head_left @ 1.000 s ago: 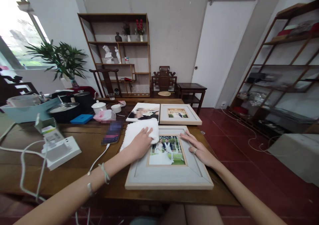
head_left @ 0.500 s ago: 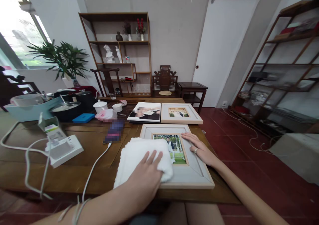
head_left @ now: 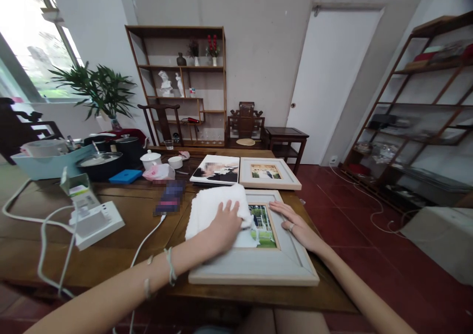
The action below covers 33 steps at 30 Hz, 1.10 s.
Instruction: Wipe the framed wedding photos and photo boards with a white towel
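A light wooden picture frame (head_left: 254,271) with a photo (head_left: 263,225) of a green outdoor scene lies flat on the table before me. My left hand (head_left: 226,224) presses a bunched white towel (head_left: 209,203) onto its left and upper part, with the fingers spread over the cloth. The towel hides the photo's left side and the frame's upper left corner. On the right border, my right hand (head_left: 297,225) lies with its fingers stretched out flat and a ring on one finger; it holds nothing else.
Behind are a second framed picture (head_left: 254,181) and a black-and-white photo panel (head_left: 207,175). A phone (head_left: 170,196) on a white cable, an opened white box (head_left: 101,225), a blue box (head_left: 125,176), cups and pots stand left. The wooden table's (head_left: 158,248) right edge borders red floor.
My left hand has pushed the towel up and away across the frame, uncovering the frame's lower left corner. My right hand stays on the right border. The view has tilted slightly up.
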Motion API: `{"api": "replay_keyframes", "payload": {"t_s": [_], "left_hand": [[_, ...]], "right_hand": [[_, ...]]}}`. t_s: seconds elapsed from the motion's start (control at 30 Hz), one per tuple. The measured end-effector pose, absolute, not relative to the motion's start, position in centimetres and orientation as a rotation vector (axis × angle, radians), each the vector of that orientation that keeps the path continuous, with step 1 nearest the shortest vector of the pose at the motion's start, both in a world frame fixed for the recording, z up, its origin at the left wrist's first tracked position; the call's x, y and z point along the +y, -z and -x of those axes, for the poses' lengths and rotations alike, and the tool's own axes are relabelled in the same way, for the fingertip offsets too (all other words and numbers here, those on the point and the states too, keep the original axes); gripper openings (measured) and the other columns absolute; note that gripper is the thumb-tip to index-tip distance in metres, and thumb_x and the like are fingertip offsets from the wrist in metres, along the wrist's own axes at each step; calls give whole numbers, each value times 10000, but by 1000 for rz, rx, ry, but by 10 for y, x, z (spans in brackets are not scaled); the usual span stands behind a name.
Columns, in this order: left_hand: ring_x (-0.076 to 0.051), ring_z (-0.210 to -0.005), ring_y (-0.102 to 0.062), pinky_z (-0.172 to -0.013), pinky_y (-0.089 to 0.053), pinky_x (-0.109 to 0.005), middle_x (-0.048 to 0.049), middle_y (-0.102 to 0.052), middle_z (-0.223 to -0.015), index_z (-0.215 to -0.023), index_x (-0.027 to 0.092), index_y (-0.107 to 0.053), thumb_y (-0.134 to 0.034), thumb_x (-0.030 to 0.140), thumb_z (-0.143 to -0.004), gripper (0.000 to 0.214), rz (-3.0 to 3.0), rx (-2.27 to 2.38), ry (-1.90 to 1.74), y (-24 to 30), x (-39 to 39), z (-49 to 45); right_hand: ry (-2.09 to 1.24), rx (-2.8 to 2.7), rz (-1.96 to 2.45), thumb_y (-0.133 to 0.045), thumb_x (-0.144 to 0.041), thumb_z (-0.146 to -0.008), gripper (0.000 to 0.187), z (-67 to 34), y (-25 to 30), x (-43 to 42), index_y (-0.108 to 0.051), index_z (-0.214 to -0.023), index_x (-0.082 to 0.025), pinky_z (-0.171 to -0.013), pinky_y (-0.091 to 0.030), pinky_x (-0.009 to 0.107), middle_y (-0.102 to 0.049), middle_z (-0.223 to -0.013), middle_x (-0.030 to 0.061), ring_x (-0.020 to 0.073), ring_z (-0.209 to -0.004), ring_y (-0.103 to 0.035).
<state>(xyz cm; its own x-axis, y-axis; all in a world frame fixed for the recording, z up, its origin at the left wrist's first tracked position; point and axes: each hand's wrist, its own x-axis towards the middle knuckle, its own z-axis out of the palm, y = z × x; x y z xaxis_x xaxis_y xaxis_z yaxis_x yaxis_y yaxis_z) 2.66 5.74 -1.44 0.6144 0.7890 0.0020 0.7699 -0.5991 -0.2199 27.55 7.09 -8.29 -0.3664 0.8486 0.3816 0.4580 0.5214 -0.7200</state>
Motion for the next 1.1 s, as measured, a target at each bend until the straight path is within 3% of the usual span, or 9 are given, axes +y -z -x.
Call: {"api": "replay_keyframes", "payload": {"t_s": [0.17,0.3,0.53,0.8,0.93,1.1], "left_hand": [[-432,-1201,-400,-917,-385,-541,-251,-379,-1352,-1005,99,-657,-623,220,-725,307,2896,-1083,-427,-2,-20,-29],[-414,-1234,-365,-927,-388,-550,-169,-340,-1402,-1039,179,-663,-507,243,-843,259,3020,-1025,-342,9,-49,-37],[-371,-1311,-236,-1025,-277,-516,-187,-277,-1429,-1047,113,-644,-458,218,-860,285,2928,-1227,-158,9,-5,-37],[-311,-1352,-137,-1073,-196,-469,-126,-177,-1480,-1163,149,-577,-398,184,-889,329,2684,-1349,173,23,83,-38],[-302,-1342,-197,-1059,-224,-467,-106,-242,-1465,-1097,171,-618,-417,221,-892,291,2781,-1160,83,23,79,-42],[-384,-1280,-305,-989,-307,-513,-177,-315,-1417,-997,127,-666,-521,224,-818,249,2831,-994,-197,15,23,-47]], "right_hand": [[-615,-2021,1049,-443,-138,-760,510,-276,85,70,-526,-1248,-261,-1102,-203,497,-462,-1373,44,252,-1318,-318],[-608,-2020,1050,-438,-141,-754,510,-275,85,70,-528,-1245,-250,-1098,-200,507,-467,-1365,55,254,-1317,-313],[-621,-2016,1040,-437,-138,-752,520,-275,85,69,-521,-1247,-276,-1091,-208,519,-469,-1359,42,259,-1316,-307],[-635,-2018,1074,-423,-74,-691,612,-276,84,70,-493,-1261,-285,-1102,-182,515,-448,-1374,26,246,-1334,-276],[-645,-2021,1086,-426,-89,-694,612,-276,84,70,-480,-1273,-281,-1104,-173,517,-437,-1381,34,253,-1331,-283],[-620,-2006,1094,-431,-145,-745,554,-276,85,69,-471,-1287,-250,-1101,-172,516,-408,-1398,65,263,-1330,-282]]}}
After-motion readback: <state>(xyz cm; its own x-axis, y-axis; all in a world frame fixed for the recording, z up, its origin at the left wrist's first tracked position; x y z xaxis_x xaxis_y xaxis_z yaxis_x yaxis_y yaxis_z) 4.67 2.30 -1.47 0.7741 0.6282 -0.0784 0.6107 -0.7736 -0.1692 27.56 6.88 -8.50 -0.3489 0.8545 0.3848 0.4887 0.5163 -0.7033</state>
